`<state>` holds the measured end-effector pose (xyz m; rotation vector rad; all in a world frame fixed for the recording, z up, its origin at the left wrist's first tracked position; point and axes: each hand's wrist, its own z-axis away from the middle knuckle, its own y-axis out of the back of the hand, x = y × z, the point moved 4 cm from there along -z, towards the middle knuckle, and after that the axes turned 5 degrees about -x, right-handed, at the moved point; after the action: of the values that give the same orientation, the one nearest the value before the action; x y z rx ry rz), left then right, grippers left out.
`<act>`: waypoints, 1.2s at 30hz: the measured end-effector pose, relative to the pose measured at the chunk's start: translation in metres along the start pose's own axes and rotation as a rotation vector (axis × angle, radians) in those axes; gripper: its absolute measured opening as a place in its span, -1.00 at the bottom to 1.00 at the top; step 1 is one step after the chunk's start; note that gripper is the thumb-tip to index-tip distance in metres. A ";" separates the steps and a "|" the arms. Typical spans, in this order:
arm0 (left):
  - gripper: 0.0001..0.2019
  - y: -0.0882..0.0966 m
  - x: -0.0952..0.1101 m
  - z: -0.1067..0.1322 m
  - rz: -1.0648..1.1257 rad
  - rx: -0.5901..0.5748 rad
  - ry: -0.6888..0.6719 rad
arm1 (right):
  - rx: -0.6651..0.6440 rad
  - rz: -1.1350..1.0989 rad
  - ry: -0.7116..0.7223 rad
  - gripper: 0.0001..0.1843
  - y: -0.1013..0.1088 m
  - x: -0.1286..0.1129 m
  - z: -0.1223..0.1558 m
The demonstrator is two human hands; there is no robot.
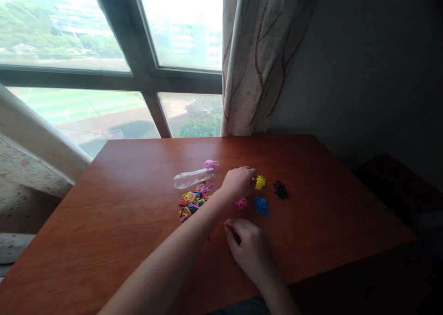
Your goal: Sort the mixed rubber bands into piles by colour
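Bands (260,182), yellow, at left hand (238,182)

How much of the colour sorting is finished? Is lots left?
Sorted already: a yellow pile, black pile, blue pile and pink pile, each apart. Right now the left hand is at the yellow pile; the right hand rests on the table. Left: the bigger mixed heap by the bottle.

yellow rubber bands (260,182): small tangled heap, lying on table (138,204).

Four sorted band piles (262,206), one mixed heap (194,199) — one bottle (192,178)
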<state>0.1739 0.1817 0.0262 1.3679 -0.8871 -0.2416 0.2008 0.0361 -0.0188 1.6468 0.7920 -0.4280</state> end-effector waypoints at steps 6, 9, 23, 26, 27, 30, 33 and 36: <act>-0.83 0.018 -0.010 0.032 0.036 0.049 -0.001 | -0.018 0.014 -0.006 -0.79 0.000 0.000 0.000; -0.84 0.032 -0.019 0.065 0.065 0.077 0.016 | -0.027 0.028 -0.013 -0.79 0.000 0.000 0.000; -0.86 -0.004 -0.049 0.221 0.197 0.238 0.226 | -0.091 0.071 -0.048 -0.85 -0.002 -0.009 0.002; -0.86 -0.009 -0.041 0.226 0.060 0.185 0.228 | -0.115 0.078 -0.047 -0.90 -0.006 -0.017 0.003; -0.86 -0.010 -0.040 0.225 0.023 0.174 0.232 | -0.123 0.082 -0.045 -0.91 -0.007 -0.020 0.003; -0.85 -0.010 -0.039 0.219 -0.044 0.145 0.251 | -0.135 0.095 -0.053 -0.94 -0.012 -0.027 0.005; -0.83 -0.009 -0.041 0.211 -0.076 0.134 0.276 | -0.135 0.110 -0.066 -0.89 -0.016 -0.032 0.005; -0.85 -0.007 -0.041 0.206 -0.085 0.164 0.297 | -0.127 0.124 -0.061 -0.86 -0.020 -0.035 0.003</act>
<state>0.0114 0.0534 -0.0083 1.5489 -0.6116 -0.0282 0.1629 0.0257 -0.0107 1.5476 0.6549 -0.3326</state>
